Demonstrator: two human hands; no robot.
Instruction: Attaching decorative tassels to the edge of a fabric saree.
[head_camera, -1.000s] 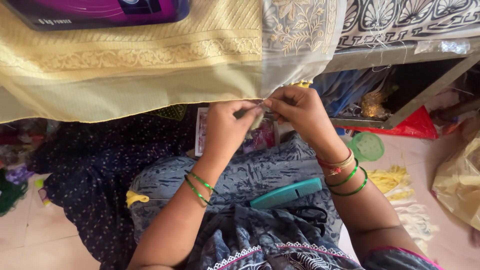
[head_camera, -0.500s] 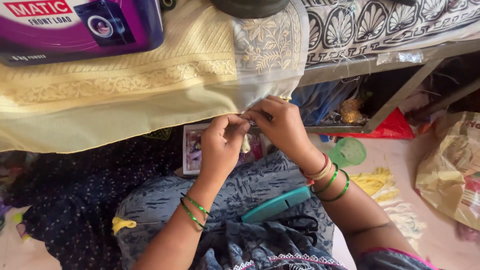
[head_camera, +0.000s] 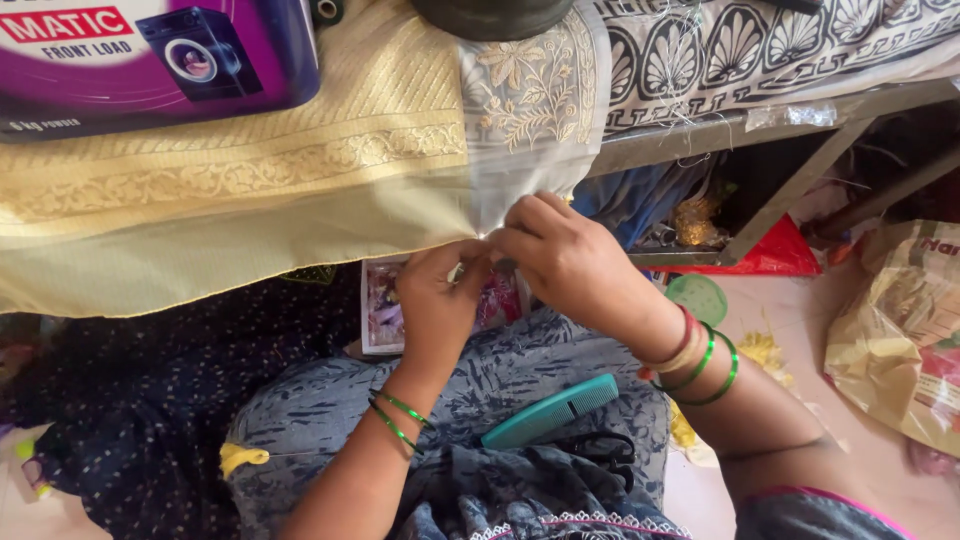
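A low table or bench with a metal frame (head_camera: 790, 190) stands over a pale tiled floor (head_camera: 800, 330), draped in layers of cloth, and the person sits right against it. Nearest the camera, a teal comb (head_camera: 551, 410) lies on the lap over blue patterned fabric, with dark scissors (head_camera: 600, 447) just beside it. A little farther, the left hand (head_camera: 437, 300) and the right hand (head_camera: 567, 262), both wrists ringed with green bangles, meet at the hanging edge of a yellow cloth (head_camera: 230, 200); the fingers of each are pinched together on that edge, touching one another, though whether a needle is between them cannot be told. Below the hands a small printed packet (head_camera: 380, 315) rests on the lap. Beyond, the cloth rises onto the table, its sheer embroidered end (head_camera: 525, 90) lying against a black-and-white patterned spread (head_camera: 760, 50). A purple box (head_camera: 150, 55) sits on the cloth at far left. A crumpled plastic bag (head_camera: 900, 340) lies on the floor at right.
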